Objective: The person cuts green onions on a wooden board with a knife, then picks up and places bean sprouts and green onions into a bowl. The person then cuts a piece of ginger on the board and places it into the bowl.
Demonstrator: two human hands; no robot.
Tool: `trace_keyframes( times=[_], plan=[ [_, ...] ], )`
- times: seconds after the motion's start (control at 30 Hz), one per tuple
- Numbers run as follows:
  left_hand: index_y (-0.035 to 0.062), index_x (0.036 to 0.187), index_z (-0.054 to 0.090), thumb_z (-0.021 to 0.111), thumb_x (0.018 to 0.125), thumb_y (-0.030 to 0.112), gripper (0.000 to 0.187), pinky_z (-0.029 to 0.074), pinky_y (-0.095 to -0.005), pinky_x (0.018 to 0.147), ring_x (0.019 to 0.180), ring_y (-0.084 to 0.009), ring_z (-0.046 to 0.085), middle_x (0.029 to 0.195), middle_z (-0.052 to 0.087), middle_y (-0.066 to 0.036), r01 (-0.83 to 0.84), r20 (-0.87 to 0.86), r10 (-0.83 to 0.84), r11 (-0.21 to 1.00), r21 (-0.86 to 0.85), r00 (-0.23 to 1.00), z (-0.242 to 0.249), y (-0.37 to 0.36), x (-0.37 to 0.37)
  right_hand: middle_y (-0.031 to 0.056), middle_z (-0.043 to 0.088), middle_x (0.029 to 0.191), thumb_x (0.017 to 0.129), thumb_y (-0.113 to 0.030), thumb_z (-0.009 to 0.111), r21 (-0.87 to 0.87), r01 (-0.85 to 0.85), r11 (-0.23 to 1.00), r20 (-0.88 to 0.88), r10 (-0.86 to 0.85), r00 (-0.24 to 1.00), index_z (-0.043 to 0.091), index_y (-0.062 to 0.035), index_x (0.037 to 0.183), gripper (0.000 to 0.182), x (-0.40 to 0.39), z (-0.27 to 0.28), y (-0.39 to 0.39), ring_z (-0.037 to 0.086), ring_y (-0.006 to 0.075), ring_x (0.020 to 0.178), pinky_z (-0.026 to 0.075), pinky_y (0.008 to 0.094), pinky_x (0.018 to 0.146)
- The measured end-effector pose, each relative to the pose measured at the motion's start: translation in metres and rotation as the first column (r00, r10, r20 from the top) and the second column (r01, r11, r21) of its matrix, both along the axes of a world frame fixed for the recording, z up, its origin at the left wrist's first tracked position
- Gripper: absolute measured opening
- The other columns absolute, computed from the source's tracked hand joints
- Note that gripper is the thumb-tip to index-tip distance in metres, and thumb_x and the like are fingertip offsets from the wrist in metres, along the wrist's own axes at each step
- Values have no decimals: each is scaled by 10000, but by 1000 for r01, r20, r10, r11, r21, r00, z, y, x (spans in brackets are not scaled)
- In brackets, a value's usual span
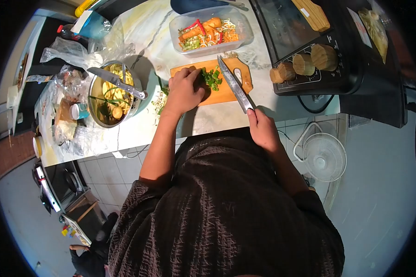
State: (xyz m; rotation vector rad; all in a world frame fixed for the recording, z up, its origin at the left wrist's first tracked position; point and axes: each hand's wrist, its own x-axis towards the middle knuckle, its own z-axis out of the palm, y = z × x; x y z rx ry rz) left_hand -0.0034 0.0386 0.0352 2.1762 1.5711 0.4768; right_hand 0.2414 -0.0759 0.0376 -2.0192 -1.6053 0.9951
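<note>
A large knife [234,85] is gripped by its handle in my right hand [263,130], its blade slanting up over the right part of a wooden cutting board [212,99]. My left hand [186,92] rests on the board's left part with fingers curled down; what lies beneath them is hidden. Chopped green pieces [211,79] sit on the board between that hand and the blade. Left of my left hand, some dark green leaf or stalk pokes out, and pale sprouts [159,102] lie on the counter by the board's edge.
Beyond the board stands a clear plastic container [174,30] of cut orange, red and green vegetables. Left is a metal pot [135,104] of yellow and green food, a second knife [118,83] across its rim. A black oven [351,69] borders the right. Another person [94,256] is at lower left.
</note>
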Motion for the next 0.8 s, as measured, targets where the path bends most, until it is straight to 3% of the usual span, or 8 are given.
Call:
trace_keyframes(
  times=[0.17, 0.23, 0.47, 0.63, 0.67, 0.73, 0.77, 0.8],
  plan=[
    [62, 1253, 628, 709, 824, 197, 456, 415, -435, 942, 1098, -335, 579, 1154, 620, -149, 60, 30, -59, 998, -27, 998, 1, -6, -2, 289, 638, 890, 1020, -356, 467, -41, -58, 997, -42, 56, 998, 599, 8, 892, 407, -10, -11, -2, 593, 504, 885, 467, 554, 745],
    [56, 1217, 647, 711, 836, 195, 411, 431, -431, 913, 1058, -338, 600, 1120, 638, -154, 36, 67, -35, 999, -12, 997, -2, -7, 1, 254, 634, 857, 1024, -350, 471, -111, -62, 992, -78, 54, 995, 587, 18, 927, 398, -14, -13, -2, 610, 456, 848, 475, 483, 723],
    [40, 1057, 716, 702, 855, 167, 239, 474, -430, 811, 912, -352, 658, 992, 697, -164, -64, 134, 46, 989, 133, 990, -13, -11, 7, 214, 642, 806, 1023, -348, 470, -117, -83, 990, -146, 66, 987, 596, 21, 922, 404, -17, -14, 2, 632, 397, 786, 478, 442, 710],
    [38, 1052, 716, 697, 861, 157, 226, 476, -425, 808, 888, -344, 658, 980, 697, -155, -65, 154, 42, 988, 143, 987, -10, -11, 7, 179, 604, 717, 1020, -353, 488, -137, -70, 988, -178, 45, 983, 588, 23, 870, 416, -19, -3, 4, 590, 296, 673, 465, 398, 669],
    [37, 1053, 715, 696, 863, 152, 223, 477, -421, 808, 874, -343, 658, 972, 698, -155, -65, 161, 41, 987, 150, 986, -9, -11, 6, 179, 604, 717, 1020, -353, 488, -139, -70, 988, -177, 45, 983, 588, 23, 870, 416, -18, 0, 5, 590, 296, 673, 465, 398, 669],
    [36, 1051, 716, 696, 864, 147, 219, 479, -416, 810, 861, -339, 657, 960, 699, -152, -67, 184, 44, 990, 124, 982, -7, -10, 5, 294, 629, 892, 1014, -350, 496, -179, -89, 980, -187, 55, 981, 614, 43, 922, 420, -17, 7, 6, 602, 487, 891, 477, 478, 732],
    [35, 1049, 717, 697, 865, 143, 214, 480, -411, 813, 848, -336, 657, 948, 700, -150, -69, 206, 47, 993, 100, 977, -6, -10, 5, 294, 629, 892, 1014, -350, 496, -181, -88, 979, -186, 54, 981, 614, 43, 922, 420, -18, 10, 7, 602, 487, 891, 477, 478, 732],
    [35, 1049, 717, 697, 865, 143, 214, 480, -411, 813, 848, -336, 657, 948, 700, -150, -68, 208, 47, 993, 98, 977, -4, -10, 4, 207, 591, 767, 1019, -344, 489, -186, -78, 980, -191, 42, 981, 591, 29, 866, 416, -18, 14, 7, 566, 338, 752, 458, 420, 676]
  ],
)
